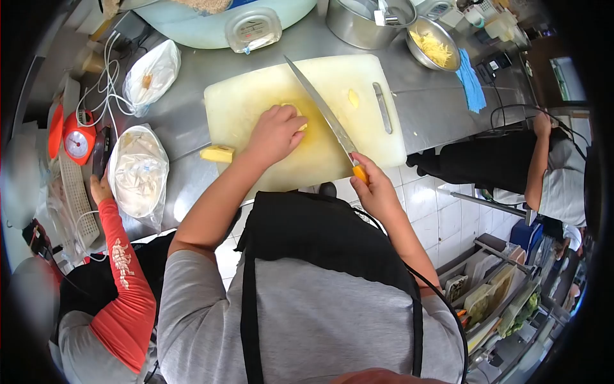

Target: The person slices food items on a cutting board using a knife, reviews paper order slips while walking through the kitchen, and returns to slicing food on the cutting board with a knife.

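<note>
My left hand point(278, 136) rests on the white cutting board point(243, 99), its fingers curled over a pale yellow piece of food point(303, 127), mostly hidden beneath them. In my right hand point(377, 192) is a long kitchen knife point(323, 109), gripped by its orange handle. Its blade points away from me, lying slantwise over the board to the right of my left hand, apart from the piece. A small yellow slice point(353, 97) lies near the board's handle slot. By the board's left edge sits a yellow block of food point(217, 153).
Behind the board are a steel pot point(361, 29), a bowl of yellow shreds point(435, 46) and a blue cloth point(471, 83). At left are a plastic-lined tub point(138, 173), a red scale point(78, 142) and a co-worker's red sleeve point(128, 288). Another person point(556, 166) stands at right.
</note>
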`<act>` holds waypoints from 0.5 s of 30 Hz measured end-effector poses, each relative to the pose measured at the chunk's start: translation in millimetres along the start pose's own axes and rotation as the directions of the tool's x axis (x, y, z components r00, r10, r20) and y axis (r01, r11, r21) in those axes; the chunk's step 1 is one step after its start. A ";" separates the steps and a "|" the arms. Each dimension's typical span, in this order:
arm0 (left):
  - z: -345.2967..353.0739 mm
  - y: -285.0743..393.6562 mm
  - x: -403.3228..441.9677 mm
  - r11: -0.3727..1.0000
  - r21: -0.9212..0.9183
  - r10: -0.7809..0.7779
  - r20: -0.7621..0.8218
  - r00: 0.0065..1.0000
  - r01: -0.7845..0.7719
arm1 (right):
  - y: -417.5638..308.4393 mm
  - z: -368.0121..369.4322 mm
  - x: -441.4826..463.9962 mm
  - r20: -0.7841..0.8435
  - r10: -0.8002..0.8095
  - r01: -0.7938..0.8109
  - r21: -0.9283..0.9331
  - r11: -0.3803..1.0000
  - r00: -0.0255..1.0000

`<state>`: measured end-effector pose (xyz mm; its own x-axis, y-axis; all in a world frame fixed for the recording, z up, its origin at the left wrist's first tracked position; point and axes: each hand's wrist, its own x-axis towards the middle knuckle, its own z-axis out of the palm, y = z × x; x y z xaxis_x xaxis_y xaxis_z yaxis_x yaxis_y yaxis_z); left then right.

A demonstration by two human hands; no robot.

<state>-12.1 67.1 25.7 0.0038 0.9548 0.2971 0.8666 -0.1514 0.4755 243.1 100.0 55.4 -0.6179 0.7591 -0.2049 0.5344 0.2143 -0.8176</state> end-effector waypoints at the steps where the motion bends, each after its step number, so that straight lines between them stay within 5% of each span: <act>1: 3.9 -2.7 2.1 1.000 -0.014 -0.002 0.010 1.000 0.002 | -1.2 0.2 -1.0 -0.002 -0.001 0.001 -0.008 1.000 1.000; 11: 8.7 -18.3 4.9 0.993 -0.048 0.108 0.092 0.990 -0.104 | 9.1 1.2 -6.5 0.018 0.088 -0.089 0.076 0.993 0.996; 15: 6.1 -24.6 18.4 0.993 0.001 0.118 0.248 0.962 -0.122 | 10.9 -0.5 -5.0 0.058 0.117 -0.124 0.148 0.981 0.991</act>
<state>-30.3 90.0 14.4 0.2293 0.9638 0.1364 0.8603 -0.2662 0.4347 252.3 98.9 47.8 -0.5839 0.7417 -0.3300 0.5158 0.0251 -0.8563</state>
